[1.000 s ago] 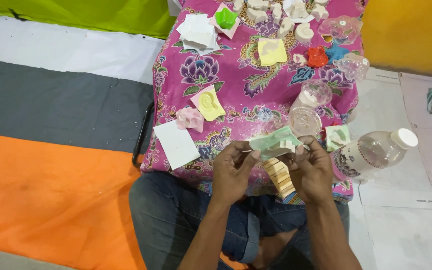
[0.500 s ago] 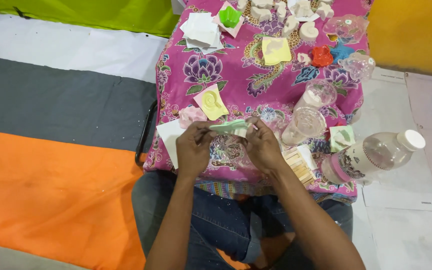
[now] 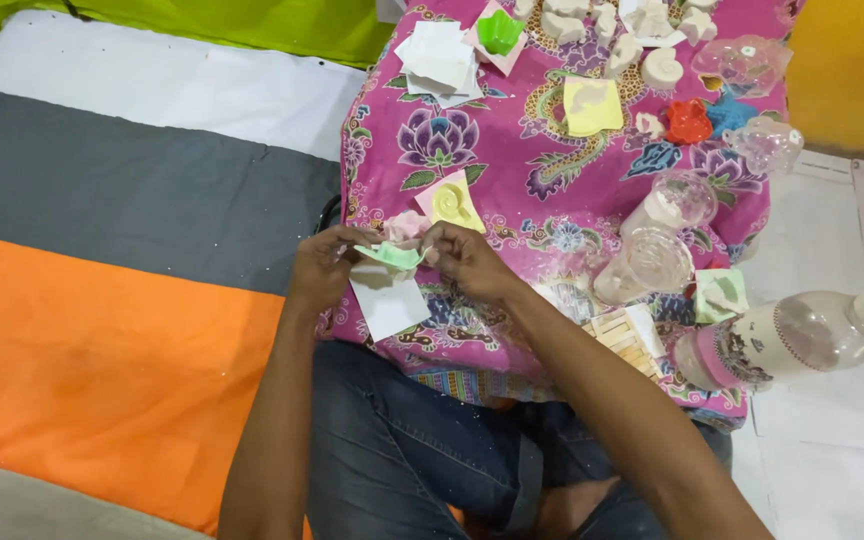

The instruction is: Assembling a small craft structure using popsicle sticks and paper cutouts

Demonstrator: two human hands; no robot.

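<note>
Both hands have shifted left since the earlier frames, from the near right part of the pink floral cloth [image 3: 512, 170] to its near left edge. Left hand [image 3: 320, 268] and right hand [image 3: 464, 262] now pinch the small pale green flexible mould [image 3: 392, 256] between them, fingers clenched on its opposite ends. This mould sits just above the white square paper sheet [image 3: 390, 302], which lies at the near left corner of the cloth. Just beyond the mould lie a pink flower-shaped cast [image 3: 404, 226] and a yellow spiral mould on a pink card [image 3: 449, 202]. Right of the hands stand two clear plastic cups [image 3: 652, 262], with a clear plastic bottle with a white cap [image 3: 802, 335] lying on its side at the near right. White plaster casts [image 3: 642, 40] occupy the far edge of the cloth.
</note>
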